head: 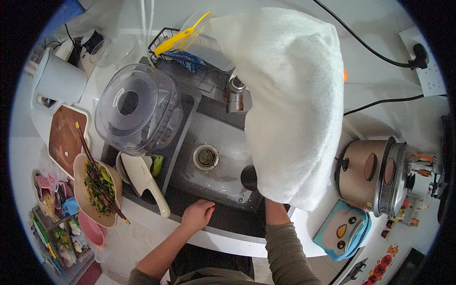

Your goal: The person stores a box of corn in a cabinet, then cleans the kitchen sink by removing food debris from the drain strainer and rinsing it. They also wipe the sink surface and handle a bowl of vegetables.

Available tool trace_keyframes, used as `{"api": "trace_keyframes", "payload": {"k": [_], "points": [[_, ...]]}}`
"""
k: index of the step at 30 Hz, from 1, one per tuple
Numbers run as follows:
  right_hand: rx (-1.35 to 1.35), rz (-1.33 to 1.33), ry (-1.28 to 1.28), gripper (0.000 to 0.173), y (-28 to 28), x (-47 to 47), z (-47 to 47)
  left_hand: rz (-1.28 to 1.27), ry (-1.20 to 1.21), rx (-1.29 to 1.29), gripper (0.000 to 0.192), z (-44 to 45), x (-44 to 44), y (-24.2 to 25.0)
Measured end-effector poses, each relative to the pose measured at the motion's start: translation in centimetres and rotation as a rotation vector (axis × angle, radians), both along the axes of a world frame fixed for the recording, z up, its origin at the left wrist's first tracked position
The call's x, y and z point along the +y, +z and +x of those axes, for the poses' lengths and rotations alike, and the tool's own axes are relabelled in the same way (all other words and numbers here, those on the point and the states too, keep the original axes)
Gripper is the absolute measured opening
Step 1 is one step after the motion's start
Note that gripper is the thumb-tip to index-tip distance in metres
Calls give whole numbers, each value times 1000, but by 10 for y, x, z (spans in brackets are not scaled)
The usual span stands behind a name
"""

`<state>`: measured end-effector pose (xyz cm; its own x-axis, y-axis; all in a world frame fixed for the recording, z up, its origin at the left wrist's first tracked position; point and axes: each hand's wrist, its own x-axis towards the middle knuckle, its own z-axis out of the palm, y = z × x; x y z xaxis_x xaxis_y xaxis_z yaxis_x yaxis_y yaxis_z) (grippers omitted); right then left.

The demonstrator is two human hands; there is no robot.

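My left hand (198,214) is at the front rim of the dark sink (228,139), its fingers curled and nothing seen in them. A big white cloth (295,107) covers the right part of the sink and hides most of my right hand; only the wrist (277,212) shows below its lower edge. What that hand grips cannot be seen. Beside the cloth is a dark round object (249,177), partly covered. Left of my left hand, a white cleaver (140,174) lies with its handle towards me. The metal faucet (236,94) stands behind the basin, next to the cloth.
Left are a clear plastic lidded container (139,107), a bowl of greens (98,192) with chopsticks (85,144), a brown cutting board (69,137) and a white pitcher (60,80). Right stand a lidded pot (359,174) and a blue bird-faced pouch (342,228). A yellow-handled tool (174,41) is behind.
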<state>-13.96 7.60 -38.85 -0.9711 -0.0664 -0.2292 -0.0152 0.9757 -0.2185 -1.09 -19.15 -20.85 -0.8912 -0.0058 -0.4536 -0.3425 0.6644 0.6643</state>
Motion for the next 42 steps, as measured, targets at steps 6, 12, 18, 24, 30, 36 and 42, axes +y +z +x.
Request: {"api": "trace_keyframes", "payload": {"k": [6,12,18,24,30,36,42], "points": [[-13,-248,-148,40,-31,-103,-3,-170,-84,-9,21,5,8,-12],[118,-392,-89,36,0,-107,-32,-240,-115,63,18,7,8,-10],[108,20,177,32,-3,-17,-25,-268,-82,105,15,9,10,-14],[393,23,281,29,-46,-80,21,-295,-58,154,12,10,12,-16],[221,-504,236,26,2,-88,-34,-262,-29,267,9,13,12,-15],[-99,203,337,22,7,-17,11,-272,-25,269,9,13,10,-13],[-774,594,447,36,-42,-10,85,-191,-11,292,8,17,7,-12]]}}
